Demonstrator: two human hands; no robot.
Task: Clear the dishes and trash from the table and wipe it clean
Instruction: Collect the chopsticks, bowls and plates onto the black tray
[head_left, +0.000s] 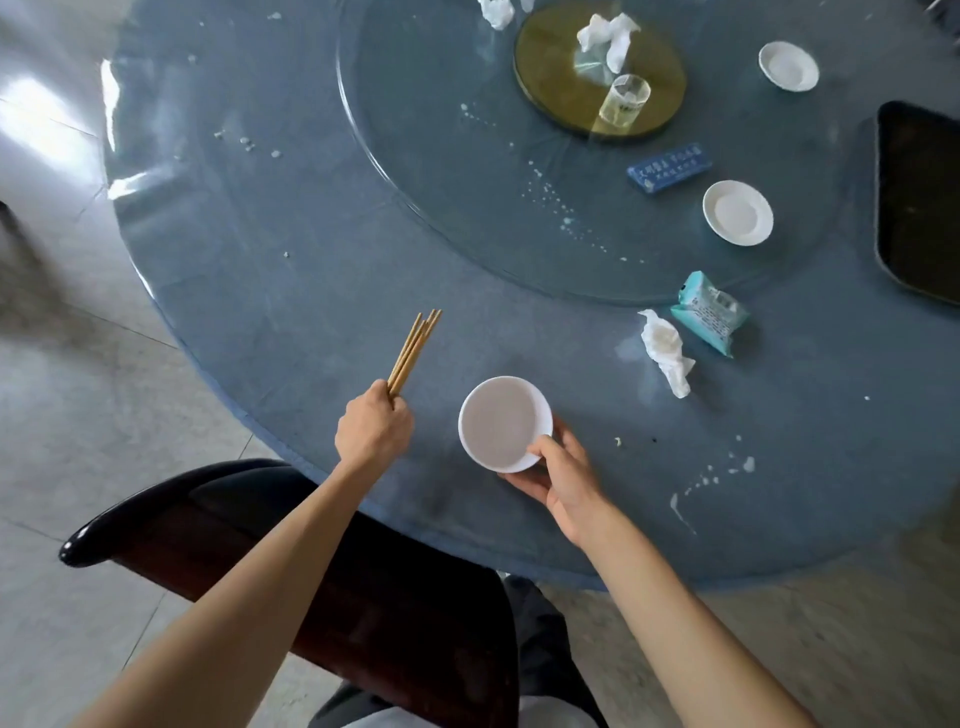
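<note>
Hands come first, nearest the bench edge: the left hand (373, 429) grips a bundle of wooden chopsticks (414, 352) in a closed fist, their tips fanning up and away over the blue bench (270, 312). Just beside it, the right hand (558, 475) holds a white bowl (504, 423), thumb hooked over the near rim and fingers curled underneath; whether the bowl rests on the surface or is lifted just off it cannot be told. A dark chair back (208, 499) sits under the forearms.

A little farther out lie a crumpled tissue (667, 353) and, touching it or nearly so, a teal wet-wipe packet (709, 312). White specks and smears (711, 478) dot the surface to the right.

On the glass turntable (415, 156) sit a small white dish (737, 212), a blue box (669, 168), an empty glass (623, 101) on the gold centre disc (550, 88), and more wadded tissues (608, 39). A second white dish (788, 65) stands at the far right, and a dark tray (919, 197) lies at the right edge with nothing visible on it.

Judging from this, clearing is at an early stage: chopsticks and one bowl are in hand, while two dishes, the glass, the box, the packet and all the tissues remain. Wiping looks not yet started, since crumbs and spills are spread across both the bench and the turntable.
</note>
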